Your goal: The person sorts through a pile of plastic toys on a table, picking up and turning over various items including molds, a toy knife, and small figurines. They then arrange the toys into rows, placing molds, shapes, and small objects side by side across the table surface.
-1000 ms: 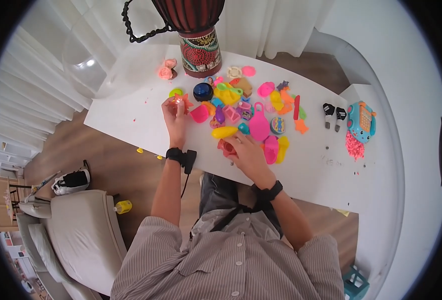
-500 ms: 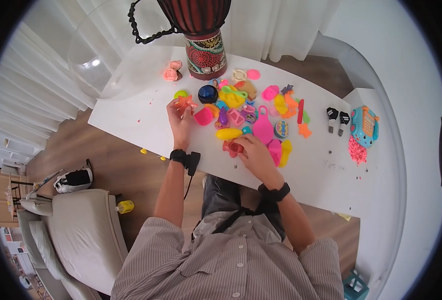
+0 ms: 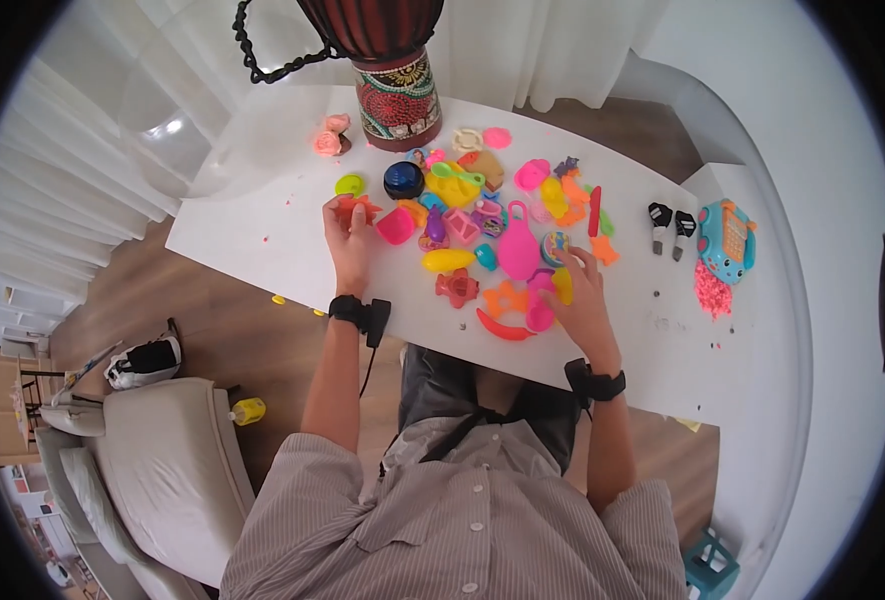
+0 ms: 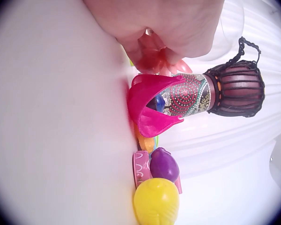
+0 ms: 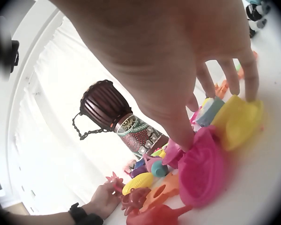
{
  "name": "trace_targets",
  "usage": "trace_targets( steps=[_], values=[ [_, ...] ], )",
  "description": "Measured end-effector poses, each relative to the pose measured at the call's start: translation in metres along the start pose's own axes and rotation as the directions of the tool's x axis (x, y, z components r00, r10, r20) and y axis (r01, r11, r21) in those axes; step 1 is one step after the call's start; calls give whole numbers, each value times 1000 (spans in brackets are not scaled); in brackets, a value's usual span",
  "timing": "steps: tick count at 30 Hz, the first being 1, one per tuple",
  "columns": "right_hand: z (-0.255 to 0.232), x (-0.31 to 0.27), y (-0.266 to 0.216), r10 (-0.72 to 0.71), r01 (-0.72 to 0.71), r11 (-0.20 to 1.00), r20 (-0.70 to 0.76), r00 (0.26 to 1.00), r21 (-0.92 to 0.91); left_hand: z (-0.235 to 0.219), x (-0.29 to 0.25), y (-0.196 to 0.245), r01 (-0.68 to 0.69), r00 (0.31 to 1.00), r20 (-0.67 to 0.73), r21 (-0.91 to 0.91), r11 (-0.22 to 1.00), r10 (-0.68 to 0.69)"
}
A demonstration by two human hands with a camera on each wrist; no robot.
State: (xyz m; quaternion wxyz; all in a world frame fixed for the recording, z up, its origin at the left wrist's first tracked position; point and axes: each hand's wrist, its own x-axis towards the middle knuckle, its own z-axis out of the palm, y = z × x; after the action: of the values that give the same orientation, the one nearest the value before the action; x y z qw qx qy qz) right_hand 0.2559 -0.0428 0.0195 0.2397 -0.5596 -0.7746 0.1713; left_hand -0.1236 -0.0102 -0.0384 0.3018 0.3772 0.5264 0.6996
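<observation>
In the head view my left hand (image 3: 346, 248), at the table's left, pinches an orange-red, pointed, flower-like toy (image 3: 358, 208). The left wrist view shows the toy's translucent points (image 4: 165, 60) beneath the fingers. My right hand (image 3: 587, 312) is over the right side of the toy pile, its fingers spread and fairly straight. Fingertips reach the yellow mould (image 5: 238, 123) and the small round tin (image 3: 554, 246), while the thumb comes down at the pink mould (image 5: 203, 168). Left of this hand lie a red flower-shaped mould (image 3: 456, 288), an orange ring-like piece (image 3: 505, 299) and a red crescent (image 3: 505, 328).
A tall drum (image 3: 398, 100) stands at the back beside pink artificial flowers (image 3: 331, 136). Several bright toys fill the middle, among them a pink paddle (image 3: 518, 246) and a dark blue round jar (image 3: 403, 181). At the right sits a toy telephone (image 3: 725, 243) by pink beads (image 3: 713, 293).
My right hand has let go of the red flower-shaped mould and moved right to the tin and yellow mould. The orange piece and red crescent are now uncovered. My left hand keeps its toy.
</observation>
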Motion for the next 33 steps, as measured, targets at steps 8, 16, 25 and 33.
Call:
trace_targets(
  steps=[8,16,25,33],
  values=[
    [7,2,15,-8,17,944,-27,1000,330,2,-2,5,-2,1000,7,62,998,1],
    [-6,-22,-16,1,-4,998,54,999,58,0,-1,1,-6,1000,9,81,997,5],
    [8,-19,-20,8,-9,999,-38,999,-36,0,1,1,10,1000,-9,100,995,-9],
    [3,-17,-49,-35,54,991,144,989,-125,2,1,4,14,1000,0,122,992,-14]
  ],
)
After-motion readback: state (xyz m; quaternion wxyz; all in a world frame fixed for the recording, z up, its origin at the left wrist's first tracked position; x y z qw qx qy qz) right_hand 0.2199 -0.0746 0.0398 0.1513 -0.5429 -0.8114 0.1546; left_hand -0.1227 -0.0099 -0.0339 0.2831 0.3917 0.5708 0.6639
